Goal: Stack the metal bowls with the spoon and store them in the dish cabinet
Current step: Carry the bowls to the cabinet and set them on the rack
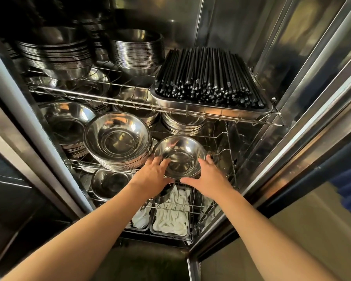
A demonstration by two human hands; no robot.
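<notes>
A small stack of metal bowls (179,154) sits at the front of the middle wire shelf (221,136) inside the open steel dish cabinet. My left hand (154,172) grips the stack's left rim, fingers curled over the edge. My right hand (206,175) holds its right and lower rim. Just to the left stands a taller stack of wider metal bowls (118,138), almost touching. No spoon shows in the held bowls.
The upper wire shelf carries bowl stacks (138,49) and a steel tray of black chopsticks (211,78). More bowls (107,183) sit on a lower shelf, with trays of white spoons (170,218) below. The cabinet's door frame (292,126) stands to the right.
</notes>
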